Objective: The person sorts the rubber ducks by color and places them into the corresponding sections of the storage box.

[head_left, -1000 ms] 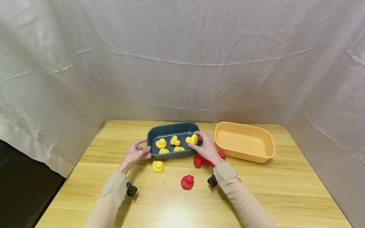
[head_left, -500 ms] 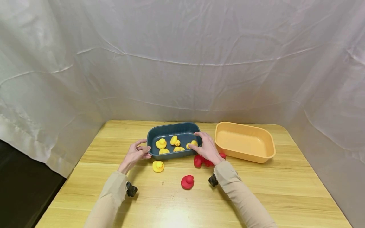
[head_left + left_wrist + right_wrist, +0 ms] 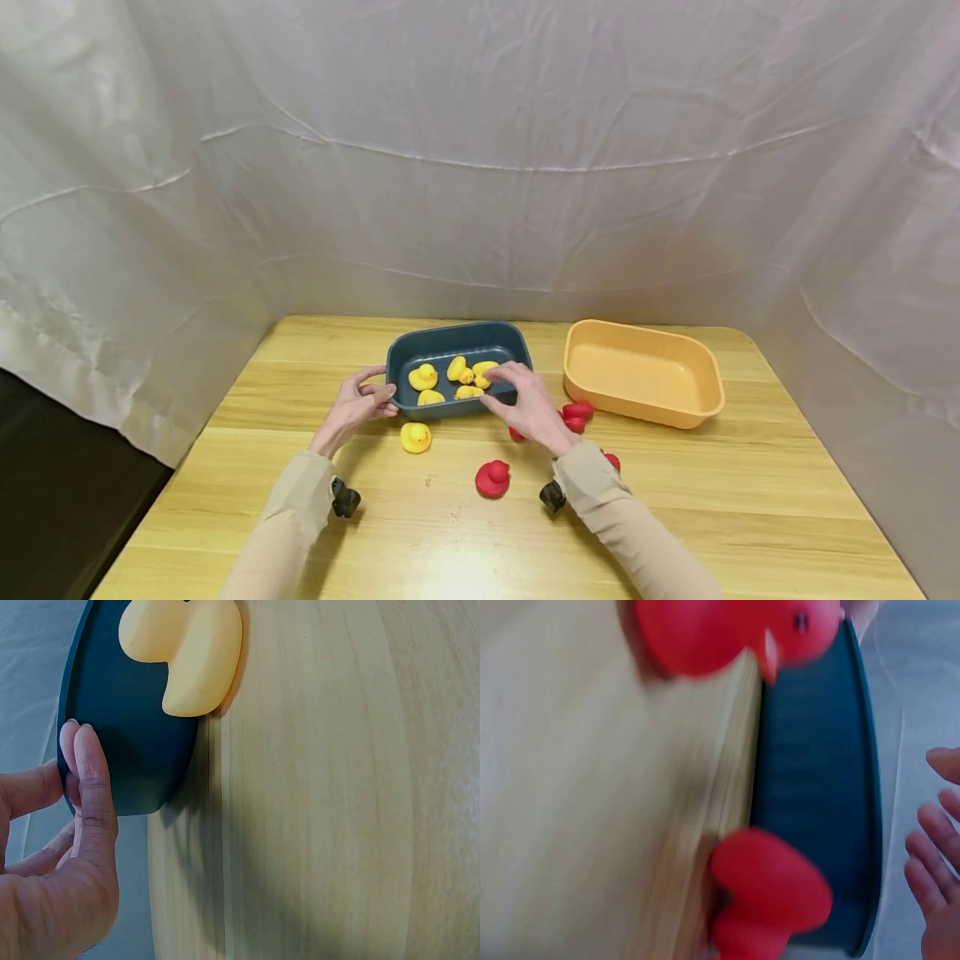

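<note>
My left hand [image 3: 356, 408] pinches the left end of a dark blue tub [image 3: 457, 327], thumb and fingers on its rim in the left wrist view. Several yellow rubber ducks [image 3: 424, 377] lie inside it, some tipped over. Above the tub's front right side is my right hand [image 3: 528, 408], its fingers spread with nothing between them. The right wrist view shows that hand [image 3: 941, 862] apart from the tub's wall [image 3: 810, 765]. One yellow rubber duck [image 3: 416, 437] sits on the table before the tub; a red rubber duck [image 3: 492, 479] sits nearer me.
An orange tub [image 3: 645, 371] with a bare floor stands to the right of the blue one. Several red rubber ducks [image 3: 577, 410] lie in front of and between the tubs, partly behind my right arm. Grey cloth [image 3: 480, 208] hangs along the table's back edge.
My right hand has let go of a yellow rubber duck, which now lies farther left in the blue tub. The hand has drawn back left and toward me. The left hand stays put.
</note>
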`<act>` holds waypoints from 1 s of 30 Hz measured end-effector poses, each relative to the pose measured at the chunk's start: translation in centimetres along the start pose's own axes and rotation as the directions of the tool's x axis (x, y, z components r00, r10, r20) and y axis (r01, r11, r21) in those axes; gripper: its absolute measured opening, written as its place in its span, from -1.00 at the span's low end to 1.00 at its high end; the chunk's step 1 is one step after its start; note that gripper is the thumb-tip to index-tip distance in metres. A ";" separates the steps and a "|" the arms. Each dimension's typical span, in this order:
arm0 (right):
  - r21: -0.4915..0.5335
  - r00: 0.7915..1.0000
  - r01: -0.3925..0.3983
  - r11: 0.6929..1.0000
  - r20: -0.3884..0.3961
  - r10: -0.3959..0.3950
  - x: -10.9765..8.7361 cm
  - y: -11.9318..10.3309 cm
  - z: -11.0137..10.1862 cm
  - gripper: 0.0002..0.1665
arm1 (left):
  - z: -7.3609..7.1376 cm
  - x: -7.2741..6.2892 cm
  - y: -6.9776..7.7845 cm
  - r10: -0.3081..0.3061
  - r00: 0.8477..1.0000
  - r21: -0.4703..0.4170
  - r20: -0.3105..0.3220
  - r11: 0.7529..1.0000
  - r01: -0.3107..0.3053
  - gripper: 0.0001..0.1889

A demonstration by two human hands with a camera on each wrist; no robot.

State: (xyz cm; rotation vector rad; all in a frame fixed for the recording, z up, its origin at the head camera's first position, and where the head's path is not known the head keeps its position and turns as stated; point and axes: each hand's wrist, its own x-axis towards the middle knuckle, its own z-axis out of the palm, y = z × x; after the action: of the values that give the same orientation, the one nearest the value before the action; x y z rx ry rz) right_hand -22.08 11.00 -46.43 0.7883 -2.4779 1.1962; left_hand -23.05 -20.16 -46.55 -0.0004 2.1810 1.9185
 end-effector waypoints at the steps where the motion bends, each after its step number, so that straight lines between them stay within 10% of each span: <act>1: 0.025 0.999 0.014 1.000 0.034 -0.015 -0.1 -0.4 0.2 -0.64 | 0.0 0.0 0.0 -0.002 1.000 0.001 0.000 1.000 0.002 -0.39; 13: 0.166 0.872 0.049 0.985 0.473 -0.123 -0.3 -2.8 2.8 -0.55 | 0.0 0.0 0.0 0.000 1.000 -0.002 0.000 1.000 0.000 -0.39; 20: 0.162 0.803 0.112 0.980 0.567 -0.186 0.2 -3.1 3.9 -0.44 | 0.0 -0.1 0.1 -0.007 1.000 0.004 0.000 1.000 0.007 -0.39; 30: 0.134 0.780 0.140 0.981 0.595 -0.193 0.2 -3.0 4.4 -0.36 | 0.1 -0.1 0.2 -0.006 1.000 0.005 0.000 1.000 0.006 -0.39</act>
State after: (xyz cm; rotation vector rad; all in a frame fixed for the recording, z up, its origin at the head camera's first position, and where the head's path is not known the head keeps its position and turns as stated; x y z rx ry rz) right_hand -20.55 5.93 -47.10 1.6010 -2.7587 1.1084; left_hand -22.97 -20.08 -46.34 -0.0059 2.1827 1.9099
